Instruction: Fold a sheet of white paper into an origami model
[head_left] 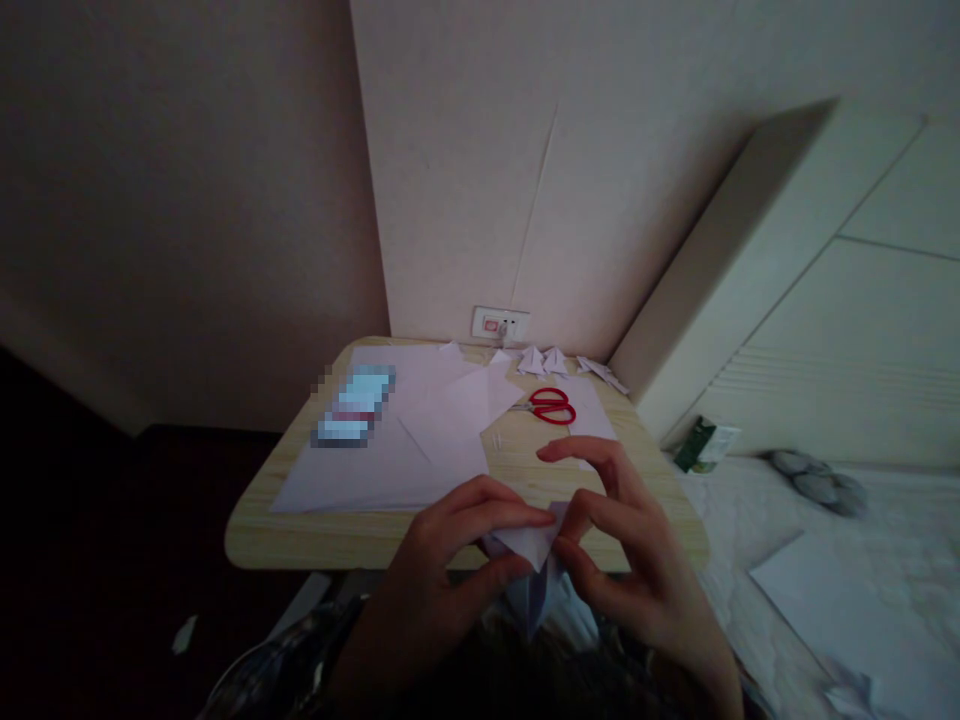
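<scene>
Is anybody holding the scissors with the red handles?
No, the scissors lie on the table, while the left grip and right grip are both on the folded paper.

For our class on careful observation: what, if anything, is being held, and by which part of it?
A folded white paper: the left grip pinches its left side, the right grip its right edge.

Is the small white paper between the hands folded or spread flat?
Folded: the small white paper shows angled flaps, held between left hand and right hand.
</scene>
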